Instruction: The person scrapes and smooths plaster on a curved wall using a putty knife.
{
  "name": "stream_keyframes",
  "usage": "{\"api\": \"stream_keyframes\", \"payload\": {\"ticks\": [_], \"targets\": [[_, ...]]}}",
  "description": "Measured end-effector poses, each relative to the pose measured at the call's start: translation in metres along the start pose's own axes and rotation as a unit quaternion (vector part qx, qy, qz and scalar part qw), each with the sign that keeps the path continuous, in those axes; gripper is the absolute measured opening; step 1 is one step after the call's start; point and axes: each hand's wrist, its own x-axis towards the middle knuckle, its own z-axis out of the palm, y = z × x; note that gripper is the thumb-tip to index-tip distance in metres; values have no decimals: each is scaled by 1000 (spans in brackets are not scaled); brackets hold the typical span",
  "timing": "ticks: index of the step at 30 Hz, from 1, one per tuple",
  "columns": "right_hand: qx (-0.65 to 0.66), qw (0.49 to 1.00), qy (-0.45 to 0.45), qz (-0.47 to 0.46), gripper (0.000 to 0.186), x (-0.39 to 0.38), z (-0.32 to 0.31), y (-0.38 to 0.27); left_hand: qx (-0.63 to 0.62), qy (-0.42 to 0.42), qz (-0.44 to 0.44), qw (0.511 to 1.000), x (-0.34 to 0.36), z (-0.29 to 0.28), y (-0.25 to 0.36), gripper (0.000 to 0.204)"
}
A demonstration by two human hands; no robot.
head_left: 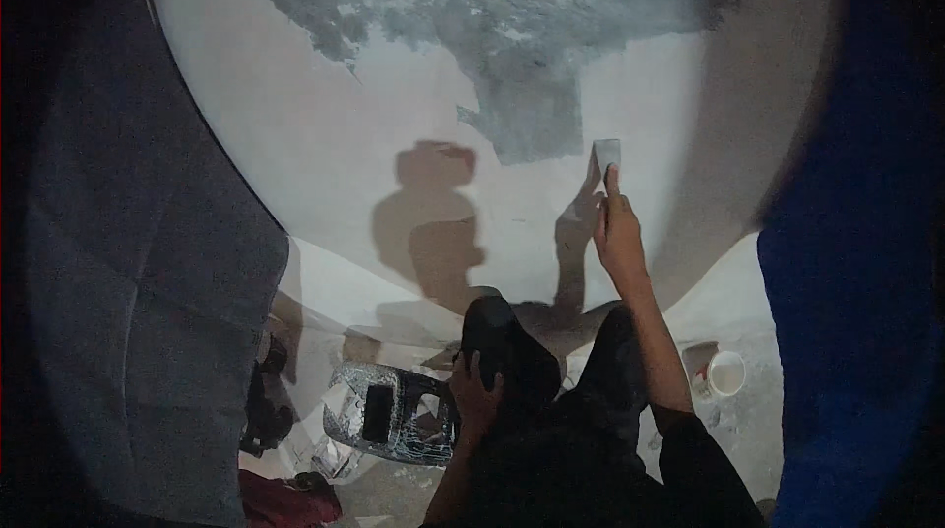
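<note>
My right hand is closed round a putty knife, its index finger stretched along the tool. The flat pale blade lies at the white wall, right of the lower tip of a grey coating patch. The patch has ragged edges and spreads wide across the upper wall. Whether the blade presses on the wall, I cannot tell. My left hand rests on my left knee with its fingers apart and nothing in it. The knife's handle is hidden in my right hand.
Left of my legs stands a splattered grey plastic container with a dark rectangle on it. A white bucket stands at the right. Dark red cloth lies lower left. Grey fabric hangs at the left, blue fabric at the right.
</note>
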Motion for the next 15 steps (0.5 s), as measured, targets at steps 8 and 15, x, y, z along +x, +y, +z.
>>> {"api": "stream_keyframes", "payload": {"ticks": [8, 15], "targets": [[111, 991, 67, -13, 55, 61, -19, -50, -42, -93, -1, 995, 13, 35, -1, 52], [280, 936, -210, -34, 53, -100, 43, -37, -449, -153, -67, 878, 120, -11, 87, 45]]}}
